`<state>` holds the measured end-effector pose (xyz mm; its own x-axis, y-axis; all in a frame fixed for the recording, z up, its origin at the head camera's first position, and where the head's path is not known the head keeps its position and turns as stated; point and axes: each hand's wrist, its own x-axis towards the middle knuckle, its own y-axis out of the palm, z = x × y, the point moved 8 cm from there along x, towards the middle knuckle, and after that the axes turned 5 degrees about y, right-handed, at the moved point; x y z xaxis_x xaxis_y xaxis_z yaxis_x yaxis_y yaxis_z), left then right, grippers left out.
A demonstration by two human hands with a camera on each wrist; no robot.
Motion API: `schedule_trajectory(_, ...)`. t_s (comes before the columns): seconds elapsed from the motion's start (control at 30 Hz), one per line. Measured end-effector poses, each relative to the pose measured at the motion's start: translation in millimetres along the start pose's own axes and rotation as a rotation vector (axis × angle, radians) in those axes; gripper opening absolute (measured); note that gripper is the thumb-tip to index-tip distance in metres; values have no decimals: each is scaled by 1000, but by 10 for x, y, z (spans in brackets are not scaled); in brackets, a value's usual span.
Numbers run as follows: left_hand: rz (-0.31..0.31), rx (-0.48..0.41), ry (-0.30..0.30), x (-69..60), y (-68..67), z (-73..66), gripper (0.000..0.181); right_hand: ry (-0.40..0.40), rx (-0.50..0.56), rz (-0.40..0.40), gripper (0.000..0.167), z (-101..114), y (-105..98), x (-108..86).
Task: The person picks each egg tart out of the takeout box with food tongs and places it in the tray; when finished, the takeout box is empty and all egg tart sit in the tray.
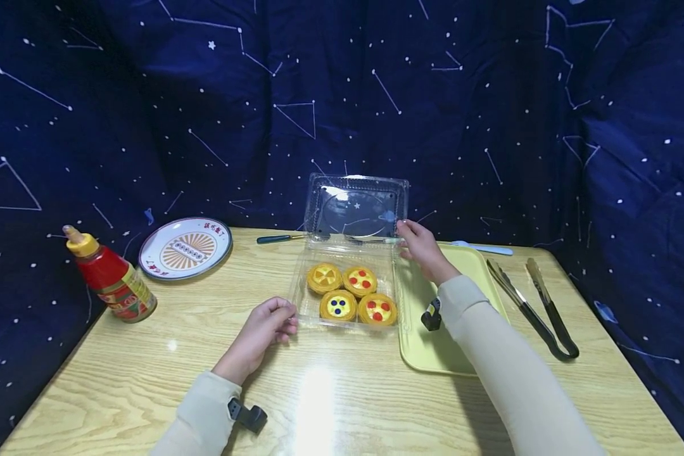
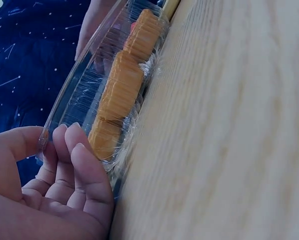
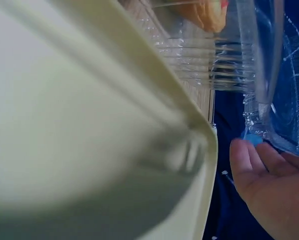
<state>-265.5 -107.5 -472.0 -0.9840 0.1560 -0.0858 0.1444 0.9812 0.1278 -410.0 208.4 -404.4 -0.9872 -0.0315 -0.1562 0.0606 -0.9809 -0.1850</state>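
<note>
A hinged clear plastic box (image 1: 297, 297) sits on the table, its lid (image 1: 356, 212) raised at the back. Several round tarts lie inside, with red, blue or orange toppings; the left wrist view shows their fluted sides (image 2: 120, 85). My left hand (image 1: 265, 329) (image 2: 64, 190) pinches the box's front left rim between thumb and curled fingers. At the lid's lower right corner is my right hand (image 1: 424, 250) (image 3: 274, 185), its fingers fairly straight and their tips touching the plastic; how the thumb lies is unclear.
Right of the box lies a yellow tray (image 1: 433, 345), with black-handled tongs (image 1: 547, 316) beyond it. A light blue utensil (image 1: 490, 249) and a green-handled one (image 1: 276, 239) lie along the back edge. A plate (image 1: 185, 248) and a red sauce bottle (image 1: 114, 278) stand left.
</note>
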Motion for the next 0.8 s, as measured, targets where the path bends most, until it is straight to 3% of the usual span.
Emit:
schedule_trajectory(0.37, 8, 6, 9, -18, -11, -10, 16, -95, -89, -53, 69, 146, -80, -213)
schedule_trajectory(0.7, 27, 0, 11, -17, -14, 4, 19, -298, -216, -102, 55, 371, -141, -519)
schedule_trajectory(0.8, 24, 2, 3, -16, -20, 10, 21, -324, -249, -97, 54, 373, -191, -617)
